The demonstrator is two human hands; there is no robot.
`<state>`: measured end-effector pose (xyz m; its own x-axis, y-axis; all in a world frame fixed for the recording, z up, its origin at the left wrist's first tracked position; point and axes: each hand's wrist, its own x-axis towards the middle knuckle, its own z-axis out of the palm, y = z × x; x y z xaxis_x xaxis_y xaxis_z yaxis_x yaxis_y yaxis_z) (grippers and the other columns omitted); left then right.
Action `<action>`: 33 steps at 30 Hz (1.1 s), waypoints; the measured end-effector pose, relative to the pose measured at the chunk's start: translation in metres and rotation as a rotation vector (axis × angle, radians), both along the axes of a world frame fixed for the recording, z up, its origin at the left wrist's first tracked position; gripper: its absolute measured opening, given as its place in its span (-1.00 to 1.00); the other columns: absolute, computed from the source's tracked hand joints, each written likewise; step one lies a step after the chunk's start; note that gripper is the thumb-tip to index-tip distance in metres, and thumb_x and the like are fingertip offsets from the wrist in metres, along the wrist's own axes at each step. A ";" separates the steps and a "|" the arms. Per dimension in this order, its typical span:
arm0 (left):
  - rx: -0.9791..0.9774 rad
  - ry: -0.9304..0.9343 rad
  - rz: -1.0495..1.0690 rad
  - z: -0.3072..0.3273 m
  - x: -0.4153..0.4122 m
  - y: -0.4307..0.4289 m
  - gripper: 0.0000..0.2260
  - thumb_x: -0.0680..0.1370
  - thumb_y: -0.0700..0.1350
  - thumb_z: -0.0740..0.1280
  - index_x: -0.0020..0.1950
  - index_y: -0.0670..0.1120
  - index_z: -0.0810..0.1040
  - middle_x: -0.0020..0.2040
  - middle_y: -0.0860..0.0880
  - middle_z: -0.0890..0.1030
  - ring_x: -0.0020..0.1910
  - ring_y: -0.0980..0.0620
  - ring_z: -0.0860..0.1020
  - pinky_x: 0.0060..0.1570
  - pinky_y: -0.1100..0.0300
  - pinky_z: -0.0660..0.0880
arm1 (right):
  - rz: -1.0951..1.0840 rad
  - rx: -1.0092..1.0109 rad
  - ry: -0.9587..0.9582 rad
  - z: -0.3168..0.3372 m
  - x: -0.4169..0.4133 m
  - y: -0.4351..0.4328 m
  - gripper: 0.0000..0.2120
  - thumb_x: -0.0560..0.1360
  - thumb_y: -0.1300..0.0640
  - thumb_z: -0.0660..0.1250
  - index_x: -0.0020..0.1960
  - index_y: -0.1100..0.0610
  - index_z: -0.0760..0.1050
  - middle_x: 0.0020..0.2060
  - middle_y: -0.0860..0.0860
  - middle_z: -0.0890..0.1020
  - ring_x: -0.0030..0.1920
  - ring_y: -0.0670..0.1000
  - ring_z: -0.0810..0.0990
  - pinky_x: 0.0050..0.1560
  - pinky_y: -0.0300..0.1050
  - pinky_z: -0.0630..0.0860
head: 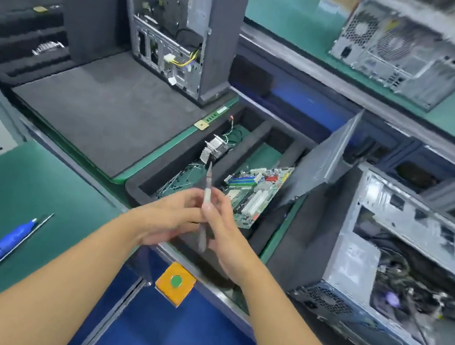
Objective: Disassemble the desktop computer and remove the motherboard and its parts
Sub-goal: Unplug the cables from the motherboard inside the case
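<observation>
Centrally, the motherboard (255,195) is laid in a compartment of the black foam tray (250,146), just above the right hand (227,233), by which a slender grey tool (205,199) is pinched upright. Whether the tool is gripped or only touched by the left hand (169,217) cannot be told.

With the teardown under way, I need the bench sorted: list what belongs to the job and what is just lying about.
Job: upright open case, motherboard, heatsink, slim grey tool held by left hand and right hand.
Lying about: blue-handled tool, long screwdriver, green button, tower on the far bench.
</observation>
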<state>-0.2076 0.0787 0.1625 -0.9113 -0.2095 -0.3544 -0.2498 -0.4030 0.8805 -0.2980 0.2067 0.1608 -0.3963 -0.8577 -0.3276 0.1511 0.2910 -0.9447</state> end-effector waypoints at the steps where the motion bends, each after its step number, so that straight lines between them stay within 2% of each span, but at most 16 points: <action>1: -0.047 0.017 -0.017 0.013 -0.018 0.010 -0.57 0.51 -0.16 0.45 0.34 -0.16 0.44 0.20 -0.16 0.61 0.14 -0.07 0.62 0.09 0.02 0.56 | -0.014 -0.020 0.030 0.010 -0.014 0.012 -0.42 0.40 -0.43 0.24 0.37 -0.36 0.20 0.27 -0.33 0.46 0.27 -0.26 0.48 0.28 -0.11 0.43; 3: -0.126 0.057 -0.057 0.037 -0.057 0.035 -0.60 0.50 -0.11 0.48 0.30 -0.12 0.48 0.18 -0.14 0.61 0.12 -0.03 0.63 0.14 0.00 0.57 | -0.064 -0.050 0.107 0.028 -0.042 0.040 -0.35 0.42 -0.46 0.21 0.45 -0.38 0.11 0.38 -0.34 0.37 0.34 -0.33 0.38 0.36 -0.14 0.34; 5: -0.157 0.115 -0.101 0.054 -0.095 0.065 -0.65 0.53 -0.11 0.41 0.29 -0.11 0.48 0.18 -0.15 0.61 0.10 -0.04 0.63 0.15 -0.03 0.55 | -0.152 -0.094 0.118 0.043 -0.070 0.072 -0.28 0.40 -0.47 0.24 0.48 -0.38 0.07 0.43 -0.30 0.35 0.39 -0.26 0.36 0.41 -0.05 0.33; 7: -0.187 0.159 -0.151 0.065 -0.129 0.097 -0.63 0.53 -0.06 0.40 0.31 -0.10 0.47 0.22 -0.22 0.56 0.14 -0.10 0.61 0.20 -0.11 0.51 | -0.241 -0.146 0.069 0.055 -0.097 0.108 -0.37 0.40 -0.42 0.31 0.41 -0.47 0.15 0.39 -0.27 0.42 0.40 -0.15 0.40 0.41 0.05 0.34; 9: -0.232 0.164 -0.217 0.072 -0.161 0.131 -0.55 0.48 0.06 0.48 0.31 -0.05 0.49 0.24 -0.26 0.51 0.18 -0.15 0.59 0.25 -0.20 0.50 | -0.306 -0.163 0.028 0.065 -0.120 0.148 -0.48 0.40 -0.37 0.36 0.28 -0.59 0.22 0.35 -0.29 0.45 0.38 -0.11 0.43 0.40 0.09 0.36; 11: -0.296 0.157 -0.302 0.075 -0.191 0.166 -0.48 0.41 0.19 0.50 0.30 0.03 0.51 0.19 -0.17 0.56 0.18 -0.11 0.61 0.27 -0.16 0.49 | -0.377 -0.161 -0.024 0.070 -0.140 0.192 -0.44 0.37 -0.34 0.42 0.25 -0.62 0.22 0.37 -0.25 0.44 0.39 -0.08 0.43 0.40 0.15 0.36; 14: -0.407 0.171 -0.432 0.073 -0.234 0.222 -0.70 0.48 0.25 0.41 0.17 0.22 0.59 0.09 0.00 0.66 0.10 0.01 0.64 0.21 -0.03 0.53 | -0.539 -0.197 -0.126 0.066 -0.165 0.251 -0.27 0.40 -0.24 0.46 0.44 -0.43 0.16 0.42 -0.10 0.43 0.36 0.05 0.49 0.24 0.13 0.51; 16: -0.510 0.196 -0.475 0.070 -0.261 0.258 -0.85 0.55 0.25 0.31 0.04 0.32 0.63 0.00 0.09 0.69 0.03 0.10 0.65 0.04 0.10 0.58 | -0.656 -0.216 -0.177 0.062 -0.179 0.285 -0.27 0.45 -0.15 0.43 0.50 -0.32 0.14 0.40 -0.03 0.46 0.27 0.09 0.56 0.07 0.04 0.54; 17: -0.582 0.210 -0.486 0.067 -0.274 0.274 -0.83 0.58 0.25 0.26 -0.02 0.32 0.64 -0.06 0.15 0.70 -0.03 0.12 0.65 -0.03 0.15 0.57 | -0.704 -0.222 -0.192 0.058 -0.186 0.301 -0.34 0.50 -0.11 0.40 0.50 -0.31 0.17 0.38 0.00 0.49 0.21 0.09 0.58 0.02 0.03 0.52; 19: -0.745 0.226 -0.503 0.056 -0.301 0.303 -0.73 0.63 0.16 0.20 -0.08 0.17 0.67 -0.16 0.14 0.69 -0.10 0.05 0.64 -0.07 0.13 0.54 | -0.783 -0.232 -0.261 0.049 -0.200 0.330 -0.49 0.56 -0.02 0.30 0.47 -0.24 0.26 0.32 0.11 0.52 0.11 0.13 0.59 -0.03 0.07 0.49; 20: -0.837 0.222 -0.511 0.047 -0.315 0.315 -0.73 0.65 0.10 0.20 -0.06 0.10 0.68 -0.13 0.11 0.69 -0.07 0.02 0.64 -0.04 0.11 0.52 | -0.822 -0.232 -0.311 0.044 -0.207 0.344 -0.53 0.58 0.00 0.26 0.47 -0.18 0.27 0.28 0.15 0.53 0.06 0.15 0.59 -0.07 0.08 0.50; 22: -1.050 0.174 -0.516 0.024 -0.338 0.333 -0.81 0.63 -0.05 0.26 0.11 0.04 0.66 0.08 0.06 0.66 0.08 0.03 0.59 0.08 0.16 0.47 | -0.901 -0.215 -0.390 0.032 -0.218 0.366 -0.61 0.60 0.03 0.22 0.42 -0.09 0.30 0.14 0.16 0.53 0.02 0.18 0.56 -0.09 0.07 0.51; 24: -1.194 0.139 -0.559 0.004 -0.355 0.344 -0.74 0.57 -0.14 0.33 0.25 0.02 0.58 0.22 0.03 0.58 0.19 0.03 0.54 0.19 0.16 0.44 | -0.970 -0.140 -0.418 0.020 -0.225 0.383 -0.68 0.60 0.03 0.20 0.35 -0.08 0.33 0.02 0.14 0.51 -0.03 0.16 0.54 -0.09 0.05 0.51; 26: -1.259 0.160 -0.643 -0.012 -0.367 0.353 -0.63 0.52 -0.16 0.41 0.31 0.04 0.52 0.26 0.02 0.54 0.23 0.02 0.52 0.26 0.11 0.44 | -0.988 -0.034 -0.464 0.010 -0.229 0.396 -0.75 0.57 0.01 0.21 0.24 0.00 0.37 -0.05 0.11 0.50 -0.11 0.12 0.53 -0.17 -0.02 0.51; 28: -1.314 0.210 -0.711 -0.026 -0.376 0.359 -0.59 0.50 -0.18 0.44 0.32 0.06 0.50 0.27 0.05 0.52 0.25 0.02 0.51 0.28 0.06 0.43 | -0.951 0.014 -0.537 0.004 -0.230 0.404 -0.78 0.53 0.01 0.24 0.14 0.05 0.40 -0.04 0.12 0.48 -0.12 0.13 0.51 -0.16 -0.03 0.47; 33: -1.365 0.356 -0.713 -0.049 -0.385 0.368 -0.69 0.52 -0.23 0.38 0.18 0.08 0.45 0.15 0.08 0.52 0.10 0.01 0.53 0.06 -0.01 0.52 | -0.918 -0.021 -0.564 -0.005 -0.234 0.407 -0.69 0.48 0.02 0.26 0.20 0.04 0.39 0.00 0.15 0.48 -0.02 0.18 0.48 -0.01 0.11 0.43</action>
